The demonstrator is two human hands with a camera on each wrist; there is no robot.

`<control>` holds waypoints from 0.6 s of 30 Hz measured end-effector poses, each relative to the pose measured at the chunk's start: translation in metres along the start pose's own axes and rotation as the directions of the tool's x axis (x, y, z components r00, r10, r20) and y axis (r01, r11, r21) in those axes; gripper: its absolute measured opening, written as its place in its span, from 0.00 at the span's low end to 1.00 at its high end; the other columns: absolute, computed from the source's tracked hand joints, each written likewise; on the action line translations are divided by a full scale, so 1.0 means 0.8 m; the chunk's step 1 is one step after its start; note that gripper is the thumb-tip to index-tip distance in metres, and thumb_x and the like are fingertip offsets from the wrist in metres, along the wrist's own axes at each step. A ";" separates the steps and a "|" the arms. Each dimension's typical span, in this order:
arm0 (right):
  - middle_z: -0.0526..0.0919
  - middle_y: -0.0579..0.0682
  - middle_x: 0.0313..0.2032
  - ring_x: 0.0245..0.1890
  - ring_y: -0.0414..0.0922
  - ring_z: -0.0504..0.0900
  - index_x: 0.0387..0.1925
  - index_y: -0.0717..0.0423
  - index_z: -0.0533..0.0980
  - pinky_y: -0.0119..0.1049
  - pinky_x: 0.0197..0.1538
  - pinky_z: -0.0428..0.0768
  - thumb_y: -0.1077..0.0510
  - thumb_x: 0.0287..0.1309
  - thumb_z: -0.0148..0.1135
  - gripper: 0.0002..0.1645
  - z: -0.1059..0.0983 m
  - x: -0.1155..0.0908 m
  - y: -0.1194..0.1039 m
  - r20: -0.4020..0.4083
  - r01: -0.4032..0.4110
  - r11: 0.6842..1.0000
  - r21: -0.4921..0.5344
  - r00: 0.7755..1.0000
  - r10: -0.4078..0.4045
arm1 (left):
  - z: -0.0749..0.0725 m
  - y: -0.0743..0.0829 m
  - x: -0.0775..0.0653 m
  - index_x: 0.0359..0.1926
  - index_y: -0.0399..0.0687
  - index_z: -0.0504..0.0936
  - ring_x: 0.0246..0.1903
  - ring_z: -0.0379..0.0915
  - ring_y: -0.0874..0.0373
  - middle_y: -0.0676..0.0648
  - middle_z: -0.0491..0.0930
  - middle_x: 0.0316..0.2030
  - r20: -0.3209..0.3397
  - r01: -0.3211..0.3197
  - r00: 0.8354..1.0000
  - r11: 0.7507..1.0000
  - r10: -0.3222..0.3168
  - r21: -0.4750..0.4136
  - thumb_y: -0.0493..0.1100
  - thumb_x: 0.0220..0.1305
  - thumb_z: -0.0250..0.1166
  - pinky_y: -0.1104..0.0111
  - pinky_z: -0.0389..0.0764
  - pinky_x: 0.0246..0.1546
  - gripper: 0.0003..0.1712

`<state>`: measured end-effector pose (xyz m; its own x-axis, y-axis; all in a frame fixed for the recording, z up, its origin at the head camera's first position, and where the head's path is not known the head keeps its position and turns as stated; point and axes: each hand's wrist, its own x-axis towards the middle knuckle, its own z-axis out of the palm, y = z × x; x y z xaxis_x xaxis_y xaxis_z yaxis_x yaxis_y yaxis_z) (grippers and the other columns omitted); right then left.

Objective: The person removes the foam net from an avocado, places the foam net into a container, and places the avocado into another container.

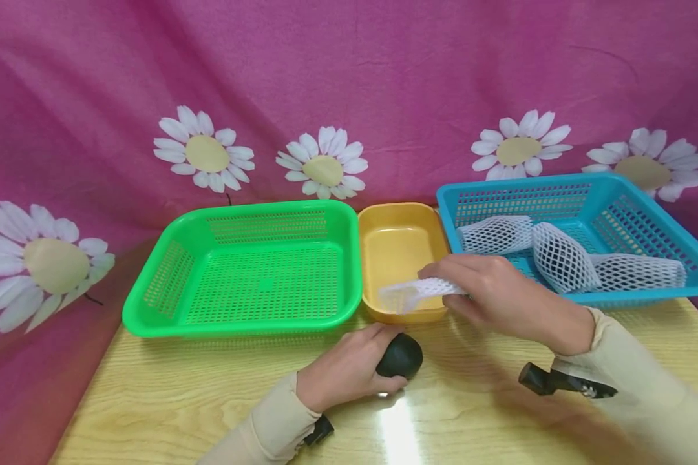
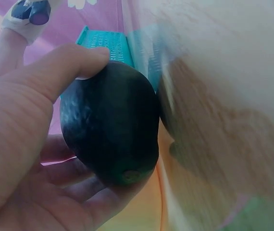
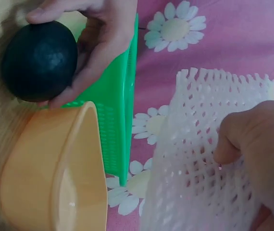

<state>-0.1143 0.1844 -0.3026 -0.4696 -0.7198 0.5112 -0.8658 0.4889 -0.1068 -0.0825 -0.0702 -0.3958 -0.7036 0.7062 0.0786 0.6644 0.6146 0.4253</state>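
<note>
Near the front of the orange-yellow tub (image 1: 395,242), my left hand (image 1: 343,369) holds a dark avocado (image 1: 400,357) low over the wooden table. In the left wrist view its thumb lies on top of the avocado (image 2: 113,120) and the fingers curl beneath, a small stem scar showing at one end. My right hand (image 1: 500,296) pinches a white foam net sleeve (image 1: 421,290), which overlaps the tub's front part in the head view. Seen from the right wrist, the sleeve (image 3: 204,154) hangs flattened, its cut end frayed, with the thumb pressed against the mesh.
A green basket (image 1: 262,284) with a perforated bottom stands left of the tub. To the right, a blue basket (image 1: 645,297) holds several white foam nets (image 1: 564,258). Behind everything hangs a magenta cloth (image 1: 407,84) with daisies. The wooden table (image 1: 169,394) reaches toward me.
</note>
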 end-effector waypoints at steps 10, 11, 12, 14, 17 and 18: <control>0.89 0.53 0.48 0.45 0.47 0.88 0.56 0.60 0.81 0.43 0.44 0.88 0.72 0.51 0.72 0.28 0.004 0.026 0.018 0.076 -0.097 0.995 -0.017 0.992 0.098 | 0.002 -0.001 -0.001 0.67 0.42 0.75 0.50 0.82 0.57 0.46 0.82 0.57 -0.019 -0.016 1.000 1.000 0.016 0.015 0.55 0.60 0.75 0.69 0.84 0.51 0.39; 0.89 0.54 0.48 0.44 0.48 0.88 0.56 0.60 0.81 0.44 0.44 0.88 0.72 0.52 0.71 0.27 0.005 0.028 0.020 0.085 -0.117 0.993 -0.022 0.989 0.118 | 0.003 -0.002 -0.002 0.66 0.42 0.75 0.49 0.82 0.57 0.46 0.82 0.56 -0.022 -0.017 1.000 1.000 0.018 0.015 0.55 0.60 0.75 0.69 0.84 0.50 0.39; 0.90 0.54 0.48 0.44 0.48 0.88 0.57 0.60 0.81 0.44 0.44 0.88 0.72 0.53 0.70 0.27 0.006 0.030 0.022 0.092 -0.136 0.990 -0.028 0.986 0.138 | 0.003 -0.002 -0.002 0.66 0.42 0.75 0.49 0.81 0.57 0.47 0.82 0.56 -0.024 -0.017 1.000 1.000 0.018 0.017 0.55 0.60 0.75 0.69 0.84 0.50 0.38; 0.90 0.55 0.48 0.43 0.48 0.88 0.57 0.60 0.81 0.45 0.44 0.88 0.71 0.55 0.69 0.26 0.007 0.036 0.026 0.097 -0.166 0.985 -0.040 0.981 0.169 | 0.003 -0.002 -0.001 0.66 0.42 0.75 0.48 0.81 0.58 0.47 0.82 0.55 -0.025 -0.015 1.000 1.000 0.015 0.021 0.55 0.60 0.75 0.69 0.84 0.49 0.38; 0.90 0.57 0.48 0.42 0.50 0.88 0.58 0.62 0.81 0.47 0.45 0.88 0.71 0.57 0.66 0.25 0.009 0.044 0.033 0.093 -0.187 0.981 -0.054 0.977 0.192 | 0.003 -0.002 -0.001 0.66 0.42 0.75 0.48 0.81 0.58 0.47 0.82 0.55 -0.017 -0.006 1.000 1.000 0.006 0.025 0.55 0.60 0.74 0.70 0.83 0.48 0.38; 0.90 0.57 0.48 0.42 0.50 0.89 0.58 0.62 0.81 0.48 0.46 0.88 0.70 0.57 0.65 0.25 0.010 0.047 0.035 0.093 -0.192 0.980 -0.058 0.976 0.197 | 0.003 -0.002 -0.001 0.66 0.43 0.75 0.47 0.81 0.58 0.48 0.82 0.55 -0.014 -0.002 1.000 1.000 0.002 0.026 0.55 0.61 0.74 0.71 0.83 0.48 0.38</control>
<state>-0.1579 0.1672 -0.2930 -0.6450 -0.6523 0.3982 -0.7479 0.6459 -0.1534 -0.0820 -0.0711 -0.3986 -0.7054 0.7028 0.0920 0.6722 0.6221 0.4014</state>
